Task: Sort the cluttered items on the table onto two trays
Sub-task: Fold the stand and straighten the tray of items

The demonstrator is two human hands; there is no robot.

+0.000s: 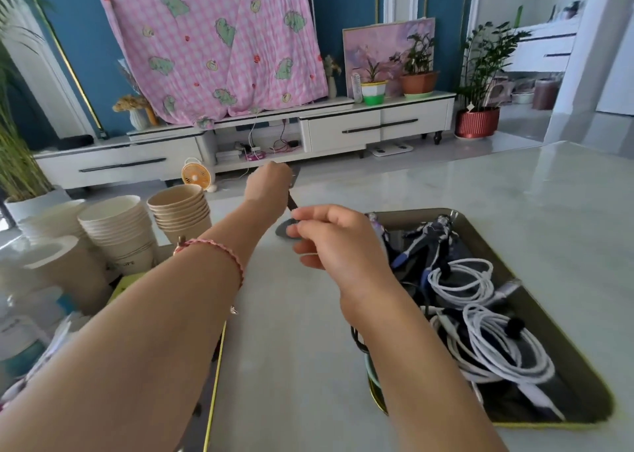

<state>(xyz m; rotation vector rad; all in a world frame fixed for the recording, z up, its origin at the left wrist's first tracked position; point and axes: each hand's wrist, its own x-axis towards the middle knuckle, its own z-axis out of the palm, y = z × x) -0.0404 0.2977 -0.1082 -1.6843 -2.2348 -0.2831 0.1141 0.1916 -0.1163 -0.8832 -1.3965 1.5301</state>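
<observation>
While both hands share one thin dark item (292, 200) above the table's (514, 211) middle — left hand (269, 182) curled round its far end, right hand (329, 242) pinching the near end — its kind is unclear. Misread, it could wrongly join the cables (507, 352) in the right-edge tray (487, 245); a loose pinch might drop it, or the left forearm topple the cup stacks (116, 232).

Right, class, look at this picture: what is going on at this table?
A person is sorting clutter on a pale table. Both hands are raised over it. The left hand grips the upper end of a thin dark item, and the right hand pinches it lower down. What the item is cannot be told. The right tray already holds white cables and a toy figure. Stacked paper cups stand at the left.
</observation>
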